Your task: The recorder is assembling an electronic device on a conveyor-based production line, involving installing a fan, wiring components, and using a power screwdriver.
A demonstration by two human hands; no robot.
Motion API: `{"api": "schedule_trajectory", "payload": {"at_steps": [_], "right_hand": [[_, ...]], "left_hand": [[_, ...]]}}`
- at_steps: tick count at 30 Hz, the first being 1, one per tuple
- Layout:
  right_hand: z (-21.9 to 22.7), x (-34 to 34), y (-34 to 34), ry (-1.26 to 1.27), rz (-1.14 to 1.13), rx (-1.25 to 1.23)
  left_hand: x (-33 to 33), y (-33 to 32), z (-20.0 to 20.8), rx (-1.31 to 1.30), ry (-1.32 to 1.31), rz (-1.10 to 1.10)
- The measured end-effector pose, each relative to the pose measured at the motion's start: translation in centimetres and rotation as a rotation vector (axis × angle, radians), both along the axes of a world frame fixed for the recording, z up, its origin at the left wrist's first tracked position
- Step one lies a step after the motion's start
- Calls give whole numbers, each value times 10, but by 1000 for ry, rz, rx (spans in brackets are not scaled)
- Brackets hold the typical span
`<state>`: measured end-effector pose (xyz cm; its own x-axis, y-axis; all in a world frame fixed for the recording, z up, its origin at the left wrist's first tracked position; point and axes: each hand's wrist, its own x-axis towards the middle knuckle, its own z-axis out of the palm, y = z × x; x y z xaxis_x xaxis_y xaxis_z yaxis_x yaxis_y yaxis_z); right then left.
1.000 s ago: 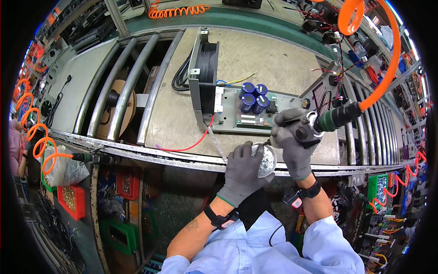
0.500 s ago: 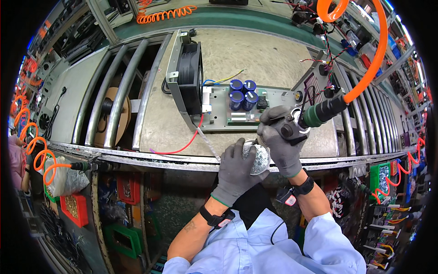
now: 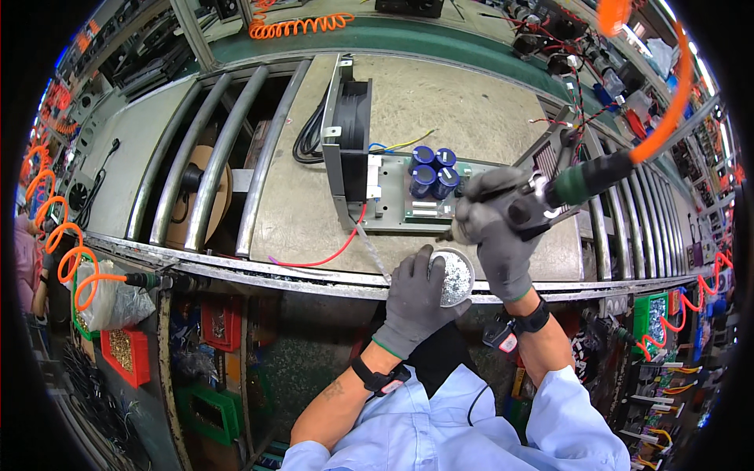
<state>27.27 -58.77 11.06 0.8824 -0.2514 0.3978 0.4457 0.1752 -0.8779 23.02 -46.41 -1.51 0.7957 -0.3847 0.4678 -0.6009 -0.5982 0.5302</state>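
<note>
My left hand point(image 3: 416, 302) grips a small round tub of shiny little screws point(image 3: 455, 279) at the bench's front edge. In my right hand point(image 3: 503, 235) is a pneumatic screwdriver point(image 3: 528, 210), its green and black hose end point(image 3: 585, 180) pointing up to the right. The driver's tip points left, above the tub and near the front edge of a grey metal chassis point(image 3: 389, 228). That chassis carries a black fan point(image 3: 358, 118) on its left upright and a circuit board with several blue capacitors point(image 3: 422, 180). My right hand and the driver hide part of its right end.
An orange air hose point(image 3: 667, 118) rises from the driver. A red wire point(image 3: 318, 261) trails over the bench point(image 3: 283, 196). Metal rollers point(image 3: 224, 157) flank the bench. Below stand red point(image 3: 126, 357) and green point(image 3: 208, 416) parts bins. A person's pink sleeve point(image 3: 30, 267) shows at far left.
My right hand has lifted the driver away from the tub, up and rightward. The tub now shows its open top more fully. The chassis sits slightly further right in view.
</note>
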Motion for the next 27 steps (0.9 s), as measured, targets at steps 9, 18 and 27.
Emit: {"api": "schedule_trajectory", "payload": {"at_steps": [9, 18, 27], "right_hand": [[5, 63, 32, -47, -50, -115], [-6, 73, 34, -27, 48, -92], [-4, 76, 38, -24, -15, -213]], "left_hand": [[2, 3, 0, 8, 12, -24], [1, 2, 1, 33, 107, -35], [-1, 0, -1, 66, 66, -36]]}}
